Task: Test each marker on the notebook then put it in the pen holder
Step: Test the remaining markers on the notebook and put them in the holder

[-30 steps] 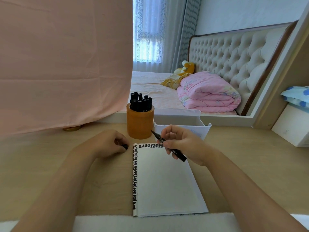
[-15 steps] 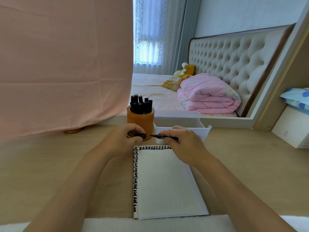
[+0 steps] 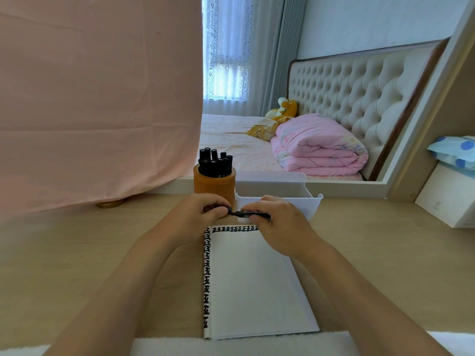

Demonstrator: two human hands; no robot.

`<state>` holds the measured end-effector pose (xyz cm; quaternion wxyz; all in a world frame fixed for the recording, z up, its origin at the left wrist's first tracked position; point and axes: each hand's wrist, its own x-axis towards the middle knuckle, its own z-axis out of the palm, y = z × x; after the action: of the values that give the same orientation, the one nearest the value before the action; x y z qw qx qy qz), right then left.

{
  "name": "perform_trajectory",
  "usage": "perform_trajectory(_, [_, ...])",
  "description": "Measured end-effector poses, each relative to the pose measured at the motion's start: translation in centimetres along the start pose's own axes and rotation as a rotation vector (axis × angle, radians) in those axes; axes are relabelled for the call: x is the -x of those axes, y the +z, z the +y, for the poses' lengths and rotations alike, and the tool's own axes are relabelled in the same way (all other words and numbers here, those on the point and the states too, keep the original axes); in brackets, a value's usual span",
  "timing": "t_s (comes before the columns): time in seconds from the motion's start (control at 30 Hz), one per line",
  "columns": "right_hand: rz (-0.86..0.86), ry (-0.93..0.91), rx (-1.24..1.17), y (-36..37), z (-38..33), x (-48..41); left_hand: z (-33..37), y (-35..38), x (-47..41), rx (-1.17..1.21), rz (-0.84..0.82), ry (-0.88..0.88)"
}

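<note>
Both forearms meet just beyond the notebook (image 3: 257, 283). The left hand (image 3: 203, 214) and right hand (image 3: 279, 223) — fingers curled — pinch the ends of the marker (image 3: 250, 214).

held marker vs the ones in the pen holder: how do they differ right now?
Pose: the held marker lies roughly level above the top edge of the notebook; the stored markers stand upright in the pen holder.
Contact: the left hand pinches one end of the held marker and the right hand grips its barrel; nothing touches the stored markers.
Shared: all are black.
</note>
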<state>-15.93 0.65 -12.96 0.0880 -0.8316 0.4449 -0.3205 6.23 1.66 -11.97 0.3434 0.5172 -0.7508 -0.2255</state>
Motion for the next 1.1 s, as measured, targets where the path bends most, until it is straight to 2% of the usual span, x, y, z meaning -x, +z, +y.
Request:
perform_trajectory(0.17, [0.003, 0.027, -0.005, 0.0, 0.0, 0.0, -0.2, -0.4, 0.0, 0.035, -0.007, -0.035])
perform_trajectory(0.4, [-0.015, -0.032, -0.037, 0.4, -0.5, 0.2, 0.7, 0.4, 0.0, -0.025, -0.101, 0.001])
perform_trajectory(0.53, [0.029, 0.012, -0.067, 0.0, -0.3, 0.1, 0.9, -0.1, 0.0, -0.035, -0.152, -0.022])
perform_trajectory(0.73, [0.081, -0.06, -0.044, 0.1, -0.7, 0.1, 0.9, -0.1, -0.1, -0.042, -0.074, -0.01])
perform_trajectory(0.87, [0.036, -0.086, -0.037, 0.7, -0.3, 0.3, 1.1, 0.0, 0.0, -0.083, -0.085, 0.032])
perform_trajectory(1.1, [-0.127, 0.052, -0.173, 0.8, 0.0, 0.4, 1.4, 0.5, -0.1, -0.122, -0.078, 0.118])
